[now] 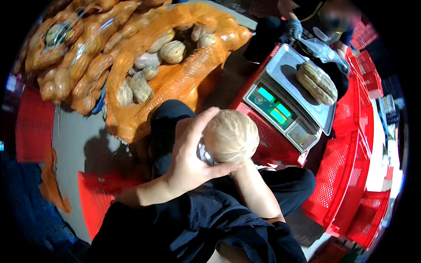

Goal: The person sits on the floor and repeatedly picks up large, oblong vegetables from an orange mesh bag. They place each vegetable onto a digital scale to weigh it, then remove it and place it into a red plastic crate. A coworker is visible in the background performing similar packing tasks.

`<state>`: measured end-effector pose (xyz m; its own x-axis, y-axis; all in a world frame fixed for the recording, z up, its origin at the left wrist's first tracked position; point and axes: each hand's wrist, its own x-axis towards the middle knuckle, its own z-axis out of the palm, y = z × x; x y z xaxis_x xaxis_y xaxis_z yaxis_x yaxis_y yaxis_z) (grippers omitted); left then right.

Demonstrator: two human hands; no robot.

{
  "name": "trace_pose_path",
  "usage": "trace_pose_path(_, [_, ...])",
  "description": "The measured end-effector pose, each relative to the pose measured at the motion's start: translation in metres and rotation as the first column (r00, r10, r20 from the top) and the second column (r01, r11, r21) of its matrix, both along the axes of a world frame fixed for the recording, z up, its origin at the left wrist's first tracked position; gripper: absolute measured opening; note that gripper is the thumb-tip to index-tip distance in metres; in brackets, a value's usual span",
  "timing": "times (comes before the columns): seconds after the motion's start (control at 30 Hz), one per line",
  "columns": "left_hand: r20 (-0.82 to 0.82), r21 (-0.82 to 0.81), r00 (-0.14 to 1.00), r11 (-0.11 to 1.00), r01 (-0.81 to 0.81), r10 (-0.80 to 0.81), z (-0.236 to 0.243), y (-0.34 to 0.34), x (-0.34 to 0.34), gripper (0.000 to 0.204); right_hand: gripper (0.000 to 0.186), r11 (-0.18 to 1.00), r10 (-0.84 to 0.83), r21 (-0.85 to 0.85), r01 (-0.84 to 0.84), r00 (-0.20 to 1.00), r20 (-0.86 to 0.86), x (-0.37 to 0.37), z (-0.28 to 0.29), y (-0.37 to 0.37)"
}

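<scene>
One pale squash [232, 135] is held above the lap, gripped by the widely curved fingers and thumb of the left hand [186, 160]; a shiny item [203, 153], unidentifiable, is partly covered there. The right hand is obscured by the squash; its finger state cannot be told. Beyond, one scale [268, 104], loaded with one ribbed squash [316, 83], is supported on a red crate [269, 136]. One opened orange sack [202, 72] is filled with several squashes.

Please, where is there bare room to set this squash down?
Bare floor shows at left, bordered by orange net bags, the far-left red crate and a nearer red crate. The scale tray has a narrow bare strip between its squash and the screens. The open orange bag is crowded with squashes.
</scene>
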<state>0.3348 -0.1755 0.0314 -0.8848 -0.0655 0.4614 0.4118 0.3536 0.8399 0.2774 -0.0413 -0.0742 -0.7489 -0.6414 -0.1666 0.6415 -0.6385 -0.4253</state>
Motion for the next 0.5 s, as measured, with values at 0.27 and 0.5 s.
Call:
trace_pose_path(0.27, [0.25, 0.959, 0.346, 0.281, 0.04, -0.904, -0.039, 0.042, -0.024, 0.093, 0.109, 0.806, -0.411, 0.141, 0.576, 0.714, -0.566, 0.003, 0.064, 0.103])
trace_pose_path(0.5, [0.158, 0.2, 0.863, 0.872, 0.447, -0.479, -0.047, 0.12, -0.037, 0.092, 0.092, 0.681, -0.578, 0.301, 0.668, 0.742, -0.338, 0.074, 0.046, 0.154])
